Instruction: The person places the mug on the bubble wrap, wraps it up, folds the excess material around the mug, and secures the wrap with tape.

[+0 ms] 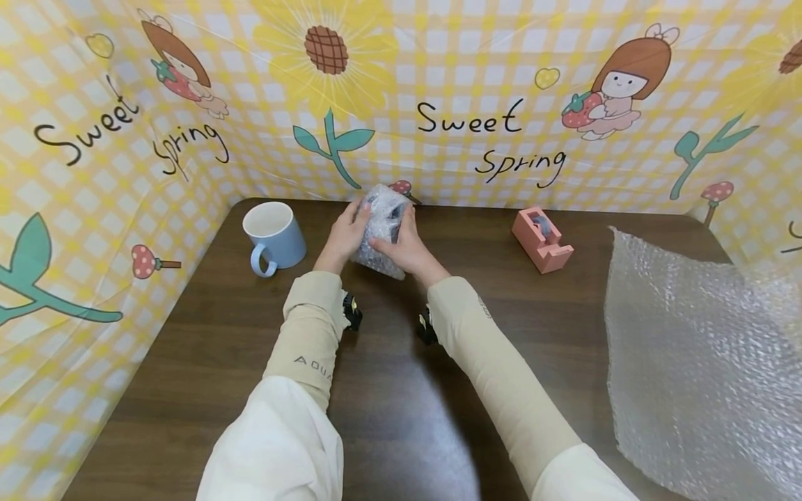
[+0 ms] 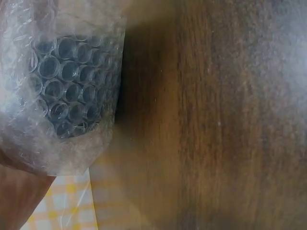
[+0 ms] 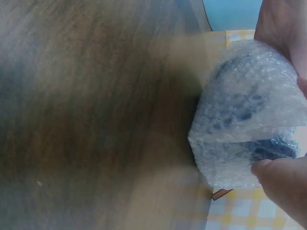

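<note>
A bubble-wrapped bundle [image 1: 379,233] is held between both hands near the back of the table. Through the clear wrap [image 3: 240,91] a dark object shows, its kind hidden by the bubbles. My left hand [image 1: 343,235] grips the bundle's left side, fingers curved over its upper edge. The right hand [image 1: 410,243] holds the opposite side, its thumb [image 3: 276,172] pressed on the front face across a fold in the wrap. In the left wrist view the dark part [image 2: 69,86] sits behind rows of round bubbles.
A light blue mug [image 1: 280,236] stands to the left, handle toward the front. On the right is a pink tape dispenser [image 1: 542,240]. A large sheet of bubble wrap [image 1: 695,362] spreads over the table's right side. Patterned yellow cloth [image 1: 464,83] hangs behind the brown table [image 1: 207,376].
</note>
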`<state>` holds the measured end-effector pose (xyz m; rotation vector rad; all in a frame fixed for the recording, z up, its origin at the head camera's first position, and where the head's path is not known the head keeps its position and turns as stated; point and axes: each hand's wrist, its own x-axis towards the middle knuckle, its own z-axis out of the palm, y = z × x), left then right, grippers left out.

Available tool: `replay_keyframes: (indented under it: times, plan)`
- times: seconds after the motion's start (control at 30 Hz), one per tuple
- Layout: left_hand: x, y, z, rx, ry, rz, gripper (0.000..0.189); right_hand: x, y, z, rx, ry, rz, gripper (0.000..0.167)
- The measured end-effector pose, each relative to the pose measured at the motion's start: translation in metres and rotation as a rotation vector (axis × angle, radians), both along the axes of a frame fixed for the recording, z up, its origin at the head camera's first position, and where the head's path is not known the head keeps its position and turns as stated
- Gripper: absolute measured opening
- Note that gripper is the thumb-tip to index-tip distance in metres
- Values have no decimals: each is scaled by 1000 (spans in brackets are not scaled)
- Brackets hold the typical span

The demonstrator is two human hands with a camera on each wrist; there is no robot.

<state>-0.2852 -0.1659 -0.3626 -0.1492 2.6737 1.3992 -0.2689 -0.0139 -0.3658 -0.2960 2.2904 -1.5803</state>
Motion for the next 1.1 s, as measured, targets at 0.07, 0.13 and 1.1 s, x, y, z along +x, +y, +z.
replay_keyframes:
  times: [0.07,0.13,1.1]
  plan:
    - [0,0,0,-12,0,4,62,1,1,1,11,-3,9,102]
    - [1,1,-1,-35,1,16,63,1,2,2,12,-14,17,102]
    - [21,53,36,-38,467,450,33,13,82,65,327,-65,4,88]
